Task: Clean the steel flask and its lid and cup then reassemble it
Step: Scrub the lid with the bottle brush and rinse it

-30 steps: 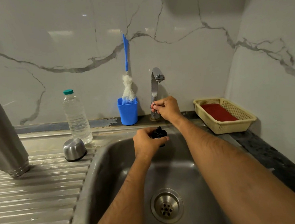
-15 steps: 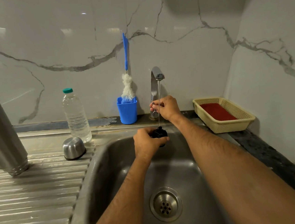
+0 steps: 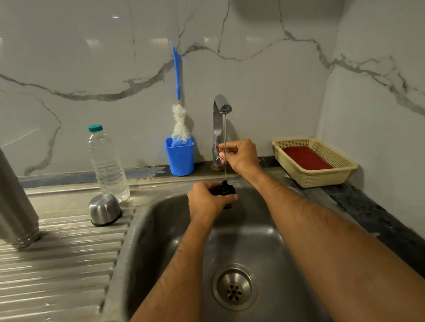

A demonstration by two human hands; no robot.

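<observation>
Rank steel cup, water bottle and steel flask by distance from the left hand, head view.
Measured from the left hand, which holds the black lid over the sink:
1. Steel cup, upside down on the drainboard, nearest the basin.
2. Water bottle, just behind the cup.
3. Steel flask, far left edge.

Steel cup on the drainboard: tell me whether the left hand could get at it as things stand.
Probably not right away. The way from the left hand to the steel cup looks free across the sink rim, but that hand is gripping the black lid under the water stream.
</observation>
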